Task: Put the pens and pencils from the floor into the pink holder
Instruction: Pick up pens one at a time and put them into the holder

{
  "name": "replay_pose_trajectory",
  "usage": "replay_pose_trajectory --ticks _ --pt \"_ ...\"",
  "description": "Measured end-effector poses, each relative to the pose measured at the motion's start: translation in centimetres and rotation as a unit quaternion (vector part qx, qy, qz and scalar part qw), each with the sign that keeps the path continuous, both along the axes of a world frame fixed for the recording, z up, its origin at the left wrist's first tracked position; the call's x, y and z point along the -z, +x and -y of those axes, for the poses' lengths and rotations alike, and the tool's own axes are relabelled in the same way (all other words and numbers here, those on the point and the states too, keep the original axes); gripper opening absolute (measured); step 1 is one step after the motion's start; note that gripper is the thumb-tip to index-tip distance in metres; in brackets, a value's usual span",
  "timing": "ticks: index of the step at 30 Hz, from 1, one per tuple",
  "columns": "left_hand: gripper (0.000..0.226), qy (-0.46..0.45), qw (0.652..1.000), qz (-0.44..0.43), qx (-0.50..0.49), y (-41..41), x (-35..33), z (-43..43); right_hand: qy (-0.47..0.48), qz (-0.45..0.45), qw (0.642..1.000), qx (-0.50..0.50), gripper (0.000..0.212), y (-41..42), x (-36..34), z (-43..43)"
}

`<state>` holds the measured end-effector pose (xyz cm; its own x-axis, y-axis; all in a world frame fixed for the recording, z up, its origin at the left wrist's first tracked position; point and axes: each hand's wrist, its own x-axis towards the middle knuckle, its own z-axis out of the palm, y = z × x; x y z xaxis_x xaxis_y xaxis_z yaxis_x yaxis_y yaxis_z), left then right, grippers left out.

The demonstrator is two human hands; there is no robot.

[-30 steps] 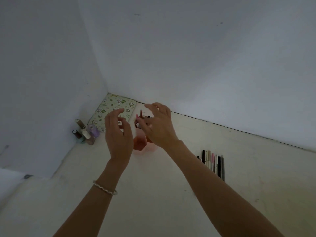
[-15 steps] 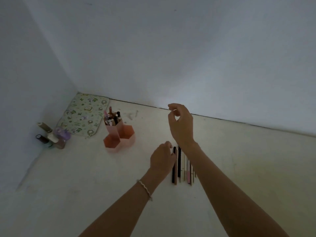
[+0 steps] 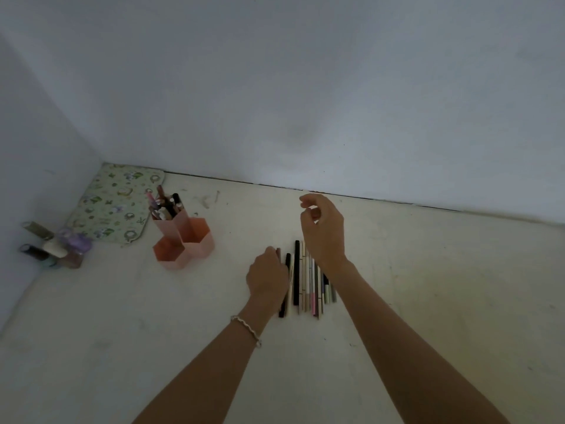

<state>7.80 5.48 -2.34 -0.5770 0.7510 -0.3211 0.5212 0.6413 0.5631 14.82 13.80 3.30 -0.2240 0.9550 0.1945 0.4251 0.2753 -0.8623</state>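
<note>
The pink holder [image 3: 195,244] stands on the floor at the left, made of three hexagonal cups; its tallest cup holds several pens [image 3: 166,205]. A row of several pens and pencils [image 3: 305,280] lies on the floor in the middle. My left hand [image 3: 267,278] is down on the left end of that row, fingers curled over the leftmost pen [image 3: 278,251], whose brown tip shows above the knuckles. My right hand [image 3: 322,231] hovers above the far end of the row, fingers loosely curled with nothing in them.
A floral patterned mat [image 3: 114,203] lies in the corner behind the holder. Several small bottles [image 3: 58,247] stand against the left wall. Walls close the space at the back and left.
Both hands have left the holder and moved right to the row of pens. My left hand has come down onto the leftmost pen; my right hand stays raised.
</note>
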Motion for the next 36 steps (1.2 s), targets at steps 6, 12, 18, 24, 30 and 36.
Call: replay_pose_trajectory --ticks 6,12,18,24,30,36 --pt "0.043 0.194 0.976 0.015 -0.102 -5.3 -4.3 0.6 -0.052 0.333 0.937 -0.096 0.019 -0.3 2.1 -0.4" --pt "0.042 0.245 0.963 0.025 -0.11 -7.0 -5.8 1.2 -0.041 0.507 0.85 -0.138 0.02 -1.4 5.5 2.0" --pt "0.043 0.255 0.96 0.034 -0.106 -6.8 -4.8 2.1 -0.071 0.472 0.87 -0.125 0.02 -2.6 6.4 3.3" --pt "0.039 0.451 0.862 -0.038 -0.227 -11.6 -7.6 3.6 -0.223 0.172 0.956 -0.078 0.018 -5.0 2.5 1.5" --pt "0.038 0.48 0.819 -0.099 -0.298 -17.8 -7.9 4.4 -0.156 0.0 0.986 -0.059 0.006 -7.2 -0.5 1.5" --pt "0.031 0.418 0.869 -0.1 -0.243 -18.0 -4.7 4.9 -0.065 -0.078 0.993 -0.055 0.027 -9.0 -1.8 2.6"
